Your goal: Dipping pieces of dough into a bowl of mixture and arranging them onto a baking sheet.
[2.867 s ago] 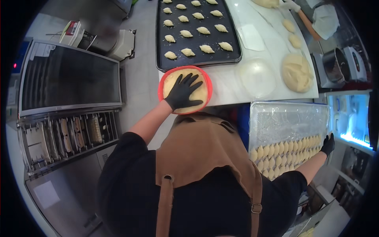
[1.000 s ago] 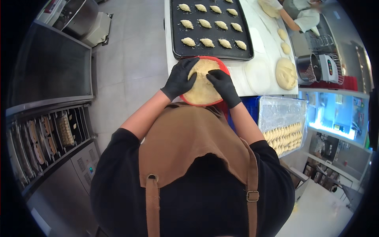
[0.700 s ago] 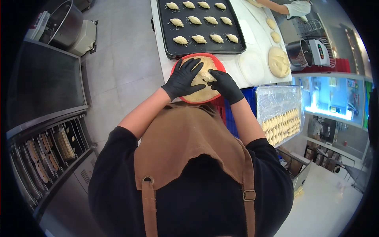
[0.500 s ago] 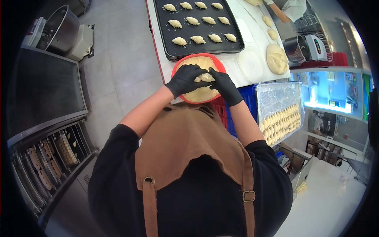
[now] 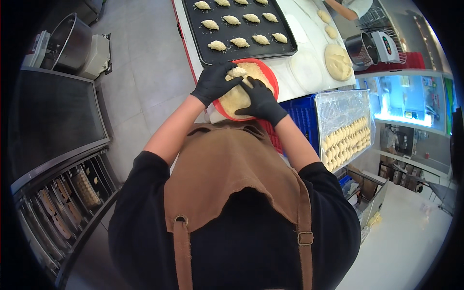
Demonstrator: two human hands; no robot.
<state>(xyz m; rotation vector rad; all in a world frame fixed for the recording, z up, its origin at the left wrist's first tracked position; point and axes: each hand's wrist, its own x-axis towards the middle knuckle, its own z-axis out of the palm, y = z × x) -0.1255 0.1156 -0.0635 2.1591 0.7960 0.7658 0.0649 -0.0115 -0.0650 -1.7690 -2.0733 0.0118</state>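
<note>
My left hand (image 5: 216, 83), in a black glove, is closed around a crumb-coated dough piece (image 5: 237, 72) at the far left side of a red bowl (image 5: 273, 77). Pale crumbs (image 5: 236, 102) fill the bowl. Over its right half lies my right hand (image 5: 261, 99), also gloved in black, with fingers spread and nothing seen in them. Its fingertips are at the crumbs, close to the left hand. Just beyond the bowl is a black baking tray (image 5: 241, 57) holding rows of spindle-shaped, coated dough pieces (image 5: 231, 20).
Right of the bowl, a plastic-lined tray (image 5: 340, 108) of shaped dough pieces (image 5: 345, 145) rests by a blue crate (image 5: 300, 121). A large dough mass (image 5: 338, 63) and a scale (image 5: 386, 47) are at the far right. Another person's arm (image 5: 341, 8) reaches in. A tray rack (image 5: 63, 203) stands left.
The dough piece has gone from between both hands to my left hand, toward the bowl's far left. My right hand has let go and spread lower over the crumbs. The view has shifted slightly.
</note>
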